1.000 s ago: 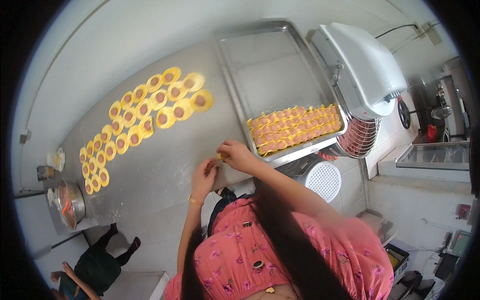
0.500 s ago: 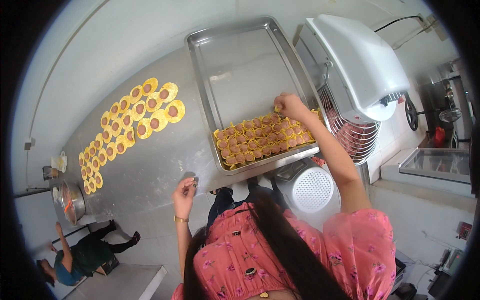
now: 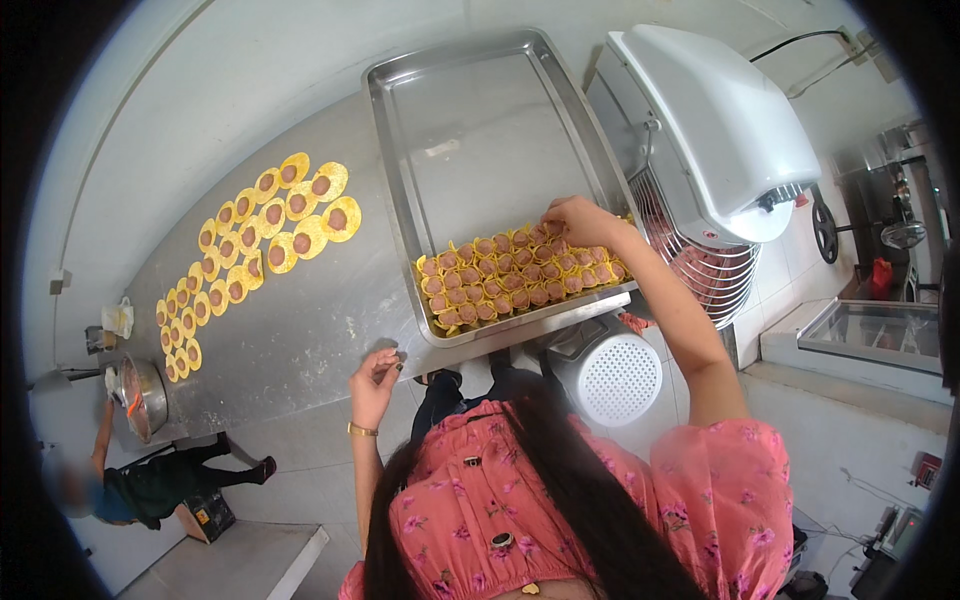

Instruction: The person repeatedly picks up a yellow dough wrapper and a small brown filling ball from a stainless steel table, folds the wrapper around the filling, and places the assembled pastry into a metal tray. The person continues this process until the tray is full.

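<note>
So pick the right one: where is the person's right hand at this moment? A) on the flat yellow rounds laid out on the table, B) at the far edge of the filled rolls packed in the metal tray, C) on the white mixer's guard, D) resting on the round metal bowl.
B: the right hand sits at the back row of the rolls in the metal tray, away from the yellow rounds on the table.

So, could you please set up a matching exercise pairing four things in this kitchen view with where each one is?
Things:
1. right hand
2. left hand
3. flat yellow rounds
4. metal bowl

Places:
A. spread in rows on the steel table
B. at the table's near edge, fingers pinched
C. far left end of the table
D. over the filled rolls in the tray

Pairs: 1-D, 2-B, 3-A, 4-C
</note>
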The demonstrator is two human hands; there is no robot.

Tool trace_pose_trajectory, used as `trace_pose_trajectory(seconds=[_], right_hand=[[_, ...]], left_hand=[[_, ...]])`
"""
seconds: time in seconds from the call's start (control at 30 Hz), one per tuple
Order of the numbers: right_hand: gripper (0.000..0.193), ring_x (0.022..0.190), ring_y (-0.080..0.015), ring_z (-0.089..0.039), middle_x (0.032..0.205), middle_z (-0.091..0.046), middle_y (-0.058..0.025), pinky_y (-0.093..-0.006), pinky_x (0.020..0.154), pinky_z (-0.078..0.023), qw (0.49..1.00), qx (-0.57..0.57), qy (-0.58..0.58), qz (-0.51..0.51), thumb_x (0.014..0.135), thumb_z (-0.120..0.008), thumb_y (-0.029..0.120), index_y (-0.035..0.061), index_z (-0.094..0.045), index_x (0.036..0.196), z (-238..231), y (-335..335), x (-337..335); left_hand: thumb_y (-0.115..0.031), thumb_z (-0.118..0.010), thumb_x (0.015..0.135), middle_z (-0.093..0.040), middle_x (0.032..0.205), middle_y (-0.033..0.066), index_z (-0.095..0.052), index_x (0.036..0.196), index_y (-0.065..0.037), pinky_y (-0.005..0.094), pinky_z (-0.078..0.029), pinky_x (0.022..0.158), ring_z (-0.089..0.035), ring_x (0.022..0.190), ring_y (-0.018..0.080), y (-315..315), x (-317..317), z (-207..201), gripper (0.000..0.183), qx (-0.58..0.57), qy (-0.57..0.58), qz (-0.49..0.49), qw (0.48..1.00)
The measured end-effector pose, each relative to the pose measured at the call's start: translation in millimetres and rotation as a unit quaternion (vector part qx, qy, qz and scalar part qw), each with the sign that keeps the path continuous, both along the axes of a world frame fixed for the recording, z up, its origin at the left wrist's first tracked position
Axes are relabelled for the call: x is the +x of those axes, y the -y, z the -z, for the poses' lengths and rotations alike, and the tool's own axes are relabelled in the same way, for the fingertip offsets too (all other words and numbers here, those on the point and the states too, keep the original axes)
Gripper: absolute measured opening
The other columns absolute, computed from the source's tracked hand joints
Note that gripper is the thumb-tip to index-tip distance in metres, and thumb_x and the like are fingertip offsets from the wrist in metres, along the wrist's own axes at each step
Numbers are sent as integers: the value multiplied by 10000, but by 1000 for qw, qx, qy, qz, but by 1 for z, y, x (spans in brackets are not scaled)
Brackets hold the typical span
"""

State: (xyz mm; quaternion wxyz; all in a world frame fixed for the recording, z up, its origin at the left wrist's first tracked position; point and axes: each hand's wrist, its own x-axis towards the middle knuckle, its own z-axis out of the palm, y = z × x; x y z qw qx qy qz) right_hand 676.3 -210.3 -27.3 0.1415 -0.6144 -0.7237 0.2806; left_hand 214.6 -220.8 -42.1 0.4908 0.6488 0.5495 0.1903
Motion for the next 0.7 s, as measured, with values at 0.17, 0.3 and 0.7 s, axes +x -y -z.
trace_pose_trajectory(seconds=[0.17, 0.3, 0.7], right_hand=[[341, 898, -341, -614, 968, -638, -164, -383, 799, -492, 1000, -3, -18, 6, 698, -615, 1, -2, -658, 1037, 3, -1, 0], [407, 850, -343, -612, 953, -643, -178, -386, 763, -487, 998, 4, -53, 16, 670, -507, -61, 4, -648, 1046, 1, 1, 1], [319, 892, -260, -660, 996, -672, -158, -337, 798, -520, 967, 115, -148, 173, 778, -499, -37, 23, -661, 1047, -24, -102, -71]], left_hand=[[40, -627, 805, -681, 932, 79, -615, 1061, 3, 259, -524, 757, -646, 847, 129, -1, -4, 2, 258, -9, 12, 5, 1000], [42, -619, 813, -680, 938, 82, -616, 1061, -1, 260, -522, 759, -645, 856, 128, -6, -14, 8, 252, -19, 18, 8, 1000], [16, -620, 834, -680, 944, 77, -627, 1049, 11, 251, -513, 774, -642, 878, 117, -39, -85, 13, 215, 15, 43, -24, 999]])
